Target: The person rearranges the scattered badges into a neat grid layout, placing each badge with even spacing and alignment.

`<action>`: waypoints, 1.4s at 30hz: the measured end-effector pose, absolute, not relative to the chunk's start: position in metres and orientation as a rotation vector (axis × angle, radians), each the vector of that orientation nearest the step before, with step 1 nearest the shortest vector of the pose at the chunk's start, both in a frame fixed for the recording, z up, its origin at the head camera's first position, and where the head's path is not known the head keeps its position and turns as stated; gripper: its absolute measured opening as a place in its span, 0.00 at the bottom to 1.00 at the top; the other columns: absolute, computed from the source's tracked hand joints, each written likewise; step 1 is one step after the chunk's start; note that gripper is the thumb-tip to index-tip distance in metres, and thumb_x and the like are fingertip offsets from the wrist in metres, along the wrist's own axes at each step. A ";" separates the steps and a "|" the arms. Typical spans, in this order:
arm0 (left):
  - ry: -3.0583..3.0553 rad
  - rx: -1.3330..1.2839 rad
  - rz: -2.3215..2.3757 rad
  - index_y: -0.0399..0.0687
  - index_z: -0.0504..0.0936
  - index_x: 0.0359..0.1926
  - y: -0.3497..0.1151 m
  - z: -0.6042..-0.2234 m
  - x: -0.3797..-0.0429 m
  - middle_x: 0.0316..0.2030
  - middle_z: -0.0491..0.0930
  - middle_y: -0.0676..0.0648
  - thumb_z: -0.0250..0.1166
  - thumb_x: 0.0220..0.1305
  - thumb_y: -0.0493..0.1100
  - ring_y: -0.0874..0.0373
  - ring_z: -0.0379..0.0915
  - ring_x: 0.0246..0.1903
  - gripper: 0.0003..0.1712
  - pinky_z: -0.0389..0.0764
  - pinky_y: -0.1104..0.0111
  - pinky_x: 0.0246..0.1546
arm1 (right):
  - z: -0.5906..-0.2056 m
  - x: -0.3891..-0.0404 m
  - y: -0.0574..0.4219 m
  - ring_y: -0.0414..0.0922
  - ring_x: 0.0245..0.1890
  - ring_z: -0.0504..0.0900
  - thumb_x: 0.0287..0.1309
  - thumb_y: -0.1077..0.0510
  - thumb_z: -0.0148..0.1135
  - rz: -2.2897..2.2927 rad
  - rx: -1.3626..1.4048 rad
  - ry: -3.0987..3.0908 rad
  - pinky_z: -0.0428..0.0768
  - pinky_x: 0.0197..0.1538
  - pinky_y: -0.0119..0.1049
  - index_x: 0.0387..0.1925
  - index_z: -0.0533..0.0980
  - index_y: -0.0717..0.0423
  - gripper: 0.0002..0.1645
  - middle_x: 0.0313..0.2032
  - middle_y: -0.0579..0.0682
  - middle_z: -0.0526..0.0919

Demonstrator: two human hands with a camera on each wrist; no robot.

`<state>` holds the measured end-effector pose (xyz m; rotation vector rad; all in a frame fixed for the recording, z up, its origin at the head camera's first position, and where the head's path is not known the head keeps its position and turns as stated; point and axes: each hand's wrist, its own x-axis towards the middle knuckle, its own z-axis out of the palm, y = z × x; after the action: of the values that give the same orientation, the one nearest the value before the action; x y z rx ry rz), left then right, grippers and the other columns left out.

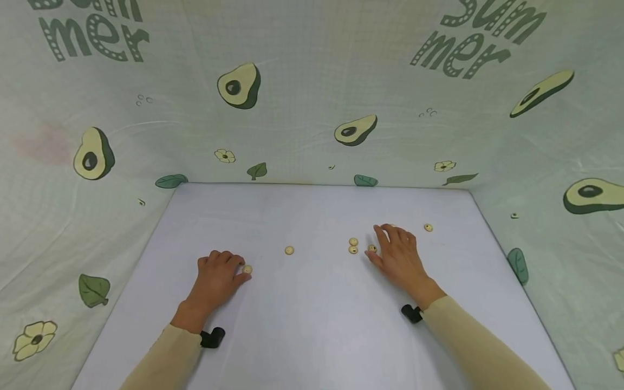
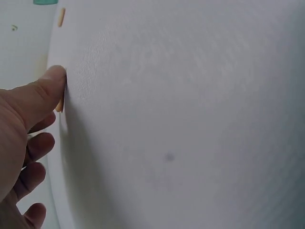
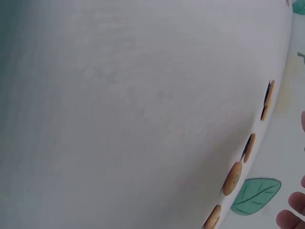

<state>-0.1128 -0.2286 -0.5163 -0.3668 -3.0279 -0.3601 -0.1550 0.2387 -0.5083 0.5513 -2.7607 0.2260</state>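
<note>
On the white worktop (image 1: 302, 319), the left hand (image 1: 216, 283) has its grip pinched on a round button (image 1: 247, 269), while the right hand (image 1: 401, 262) holds its grip apart around a second button (image 1: 372, 248) near two more buttons (image 1: 353, 241).

Before me, directly on the pale tabletop (image 1: 302, 319), lie a lone round button (image 1: 290, 250) left of the middle — and, right of it, a close pair of buttons (image 1: 353, 249), a single button (image 1: 372, 248) just beside them, and an outer button (image 1: 428, 227) farther right.
</note>
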 end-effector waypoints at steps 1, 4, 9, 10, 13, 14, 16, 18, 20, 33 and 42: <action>-3.031 -0.359 -0.370 0.49 0.85 0.49 -0.229 -0.516 -0.113 0.49 0.84 0.43 0.74 0.68 0.53 0.39 0.72 0.54 0.17 0.67 0.40 0.53 | -0.508 -0.156 0.238 0.66 0.64 0.72 0.68 0.42 0.69 0.219 0.556 -2.765 0.68 0.64 0.65 0.71 0.70 0.63 0.41 0.62 0.63 0.75; -3.035 -0.360 -0.409 0.49 0.86 0.52 -0.228 -0.513 -0.111 0.49 0.83 0.44 0.72 0.70 0.51 0.39 0.72 0.54 0.15 0.67 0.40 0.54 | -0.508 -0.159 0.236 0.66 0.63 0.73 0.68 0.43 0.69 0.205 0.574 -2.782 0.68 0.64 0.65 0.69 0.71 0.62 0.39 0.61 0.63 0.76; -3.031 -0.375 -0.452 0.50 0.88 0.50 -0.227 -0.511 -0.110 0.47 0.84 0.45 0.71 0.71 0.48 0.41 0.72 0.53 0.12 0.67 0.40 0.54 | -0.506 -0.166 0.227 0.63 0.58 0.74 0.67 0.46 0.71 0.206 0.609 -2.796 0.70 0.62 0.63 0.61 0.77 0.61 0.30 0.55 0.61 0.78; -3.031 -0.371 -0.454 0.49 0.88 0.50 -0.226 -0.510 -0.110 0.47 0.84 0.45 0.71 0.70 0.47 0.41 0.72 0.53 0.11 0.68 0.40 0.54 | -0.505 -0.168 0.225 0.62 0.56 0.75 0.66 0.46 0.71 0.202 0.619 -2.796 0.71 0.61 0.63 0.58 0.78 0.61 0.28 0.54 0.61 0.79; -3.027 -0.360 -0.451 0.49 0.88 0.49 -0.225 -0.511 -0.110 0.47 0.84 0.46 0.72 0.70 0.47 0.41 0.73 0.53 0.11 0.68 0.40 0.53 | -0.505 -0.172 0.217 0.60 0.51 0.75 0.66 0.46 0.71 0.171 0.658 -2.795 0.71 0.58 0.61 0.51 0.81 0.61 0.24 0.48 0.59 0.80; -3.028 -0.356 -0.449 0.49 0.88 0.48 -0.225 -0.511 -0.110 0.47 0.84 0.46 0.72 0.70 0.47 0.41 0.73 0.53 0.10 0.68 0.40 0.53 | -0.506 -0.173 0.214 0.59 0.50 0.75 0.66 0.45 0.71 0.160 0.669 -2.798 0.71 0.57 0.60 0.49 0.81 0.61 0.23 0.46 0.58 0.81; -3.024 -0.354 -0.442 0.49 0.88 0.48 -0.225 -0.511 -0.110 0.47 0.84 0.46 0.72 0.69 0.46 0.41 0.73 0.52 0.10 0.69 0.40 0.53 | -0.507 -0.175 0.209 0.58 0.47 0.75 0.67 0.44 0.71 0.127 0.688 -2.812 0.71 0.55 0.58 0.44 0.81 0.60 0.22 0.43 0.57 0.80; -3.021 -0.357 -0.436 0.49 0.88 0.48 -0.224 -0.512 -0.110 0.46 0.84 0.46 0.73 0.69 0.46 0.42 0.74 0.52 0.10 0.69 0.41 0.52 | -0.508 -0.177 0.204 0.57 0.45 0.74 0.68 0.42 0.70 0.091 0.699 -2.828 0.70 0.53 0.57 0.41 0.80 0.60 0.23 0.40 0.55 0.79; -3.023 -0.360 -0.430 0.49 0.88 0.48 -0.224 -0.513 -0.110 0.46 0.85 0.46 0.73 0.69 0.46 0.42 0.74 0.52 0.10 0.70 0.41 0.53 | -0.510 -0.179 0.200 0.56 0.43 0.73 0.68 0.40 0.70 0.059 0.697 -2.845 0.70 0.53 0.56 0.38 0.79 0.60 0.25 0.38 0.54 0.78; -3.012 -0.383 -0.420 0.48 0.87 0.47 -0.222 -0.514 -0.110 0.45 0.85 0.47 0.73 0.68 0.44 0.43 0.74 0.51 0.10 0.70 0.41 0.53 | -0.507 -0.172 0.197 0.53 0.44 0.74 0.65 0.52 0.72 0.079 0.747 -2.905 0.69 0.49 0.52 0.43 0.85 0.58 0.12 0.39 0.52 0.81; -3.006 -0.399 -0.394 0.49 0.87 0.47 -0.223 -0.514 -0.111 0.46 0.85 0.46 0.74 0.68 0.44 0.43 0.74 0.51 0.10 0.70 0.42 0.52 | -0.510 -0.168 0.206 0.55 0.49 0.74 0.65 0.52 0.69 0.185 0.730 -2.916 0.67 0.53 0.55 0.49 0.84 0.58 0.17 0.46 0.55 0.80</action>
<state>-0.1110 -0.2227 -0.5144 -0.3988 -3.0064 -0.3937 -0.1677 0.2056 -0.5100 0.7295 -2.9163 0.1846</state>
